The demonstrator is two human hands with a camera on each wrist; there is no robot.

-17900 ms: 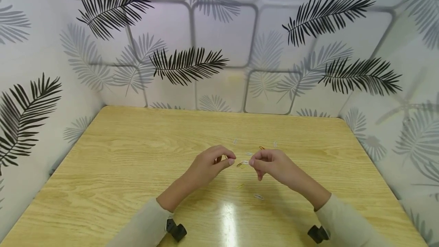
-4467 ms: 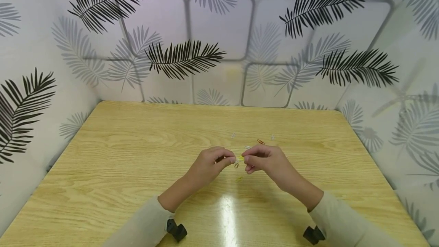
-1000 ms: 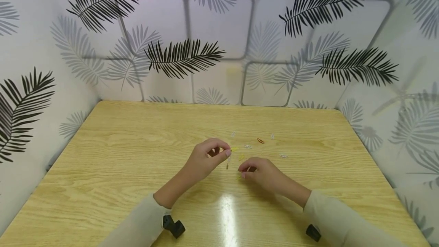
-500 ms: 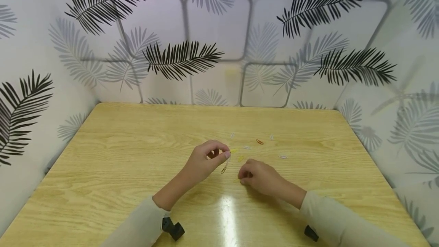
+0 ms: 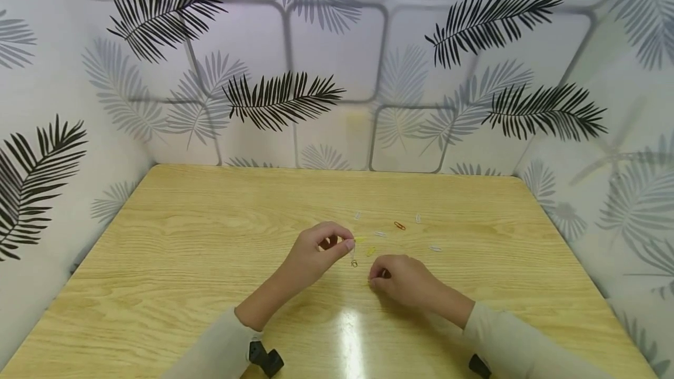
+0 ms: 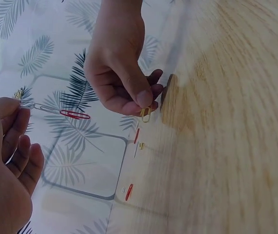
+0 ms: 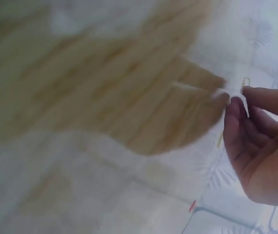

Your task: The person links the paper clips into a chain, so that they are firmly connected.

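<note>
Chain of paper clips (image 6: 47, 108) hangs from the left hand (image 5: 316, 250), clear of the tabletop (image 5: 221, 238). Left hand: nearly closed at the tips, thumb and forefinger pinching the upper end of the chain, where a yellow clip (image 5: 360, 239) juts out toward the right. Other fingers are bent and hold nothing. Below the grip come pale links, then a red clip (image 6: 74, 115) at the free end; the exact number of links cannot be confirmed.

Right hand (image 5: 402, 279): lower and nearer the person, close above the tabletop and apart from the chain. Thumb and forefinger are brought together on a single yellow paper clip (image 6: 146, 115), part of which projects beyond the fingertips. Remaining fingers are curled in toward the palm. Whether that clip touches the wood cannot be determined.

Loose items, lying flat beyond the right hand: one yellow loose clip (image 5: 371, 250), nearest to both hands; a white clip (image 5: 380, 234) just beyond it; an orange clip (image 5: 400, 226) farther over; another white piece (image 5: 435, 248) off to the right; two more white ones at the far side of the group.
</note>
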